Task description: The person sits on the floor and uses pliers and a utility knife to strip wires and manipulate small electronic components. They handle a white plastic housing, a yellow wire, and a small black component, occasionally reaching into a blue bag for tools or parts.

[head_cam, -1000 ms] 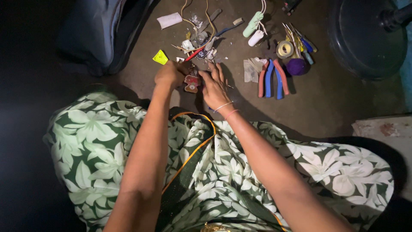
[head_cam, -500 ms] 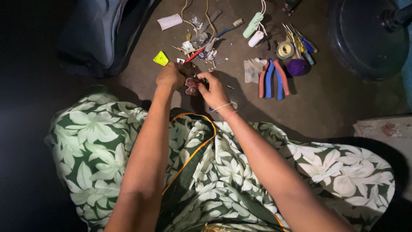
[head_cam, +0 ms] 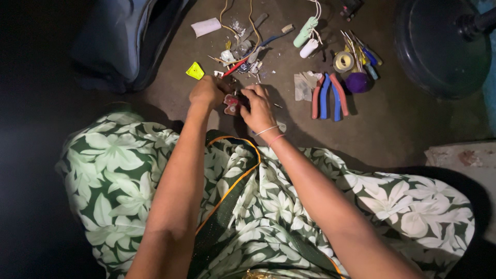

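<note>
Since the earlier frame the hands stay almost in the same place, only the right hand (head_cam: 258, 107) has its fingers a little more over the small red part (head_cam: 231, 105). The left hand (head_cam: 205, 93) is closed in a loose fist on the left edge of the red part, and the right hand pinches its right side with bent fingers, so both hold it just above the floor (head_cam: 392, 129) in front of the green flowered cloth (head_cam: 268, 206). Pliers (head_cam: 325, 96) with red and blue handles lie well apart to the right, and a yellow tag (head_cam: 195, 71) lies near the left hand.
</note>
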